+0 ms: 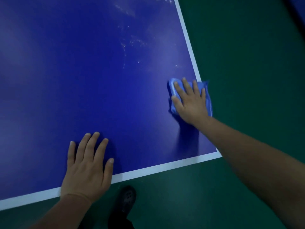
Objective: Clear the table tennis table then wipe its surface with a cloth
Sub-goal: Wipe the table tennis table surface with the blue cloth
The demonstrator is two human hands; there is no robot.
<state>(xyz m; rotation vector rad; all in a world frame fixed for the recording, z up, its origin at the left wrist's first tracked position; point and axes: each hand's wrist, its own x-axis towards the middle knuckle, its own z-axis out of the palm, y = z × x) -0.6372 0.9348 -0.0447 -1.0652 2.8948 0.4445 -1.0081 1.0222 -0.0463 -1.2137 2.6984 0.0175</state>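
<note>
We press our right hand (189, 103), fingers straight and spread, flat on a folded light-blue cloth (174, 90) near the right edge of the dark-blue, white-bordered counter (82, 71). Our left hand (86, 166) rests flat, fingers released, at the near edge. White specks (132, 42) lie farther off, above the green floor (247, 55).

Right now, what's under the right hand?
The right hand lies flat, fingers spread, on a folded blue cloth at the table side edge. Cloth shows around the fingers; the part beneath the palm, and the surface under it, are covered.
</note>
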